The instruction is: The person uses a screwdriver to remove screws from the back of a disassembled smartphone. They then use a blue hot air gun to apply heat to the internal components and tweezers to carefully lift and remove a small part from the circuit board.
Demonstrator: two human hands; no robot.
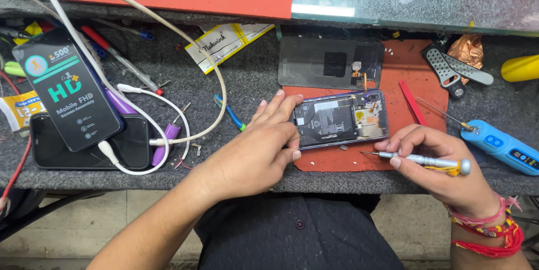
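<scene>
From the head view, the left hand [264, 146] rests on the left end of an opened purple smartphone with its back removed [339, 119], fingers steadying its edge. The phone lies on a red-orange rubber mat [337, 160] on the grey felt tabletop [247, 73]. The right hand [443, 163] pinches a slim silver precision screwdriver [421, 160], tip just beside the phone's lower right corner. The dark detached back cover [331, 63] lies just above.

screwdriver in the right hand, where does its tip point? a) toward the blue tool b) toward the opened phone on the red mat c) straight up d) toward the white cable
b, the right hand holds the small screwdriver with its tip aimed left at the lower edge of the opened phone, which lies on the red mat steadied by the left hand.
</scene>
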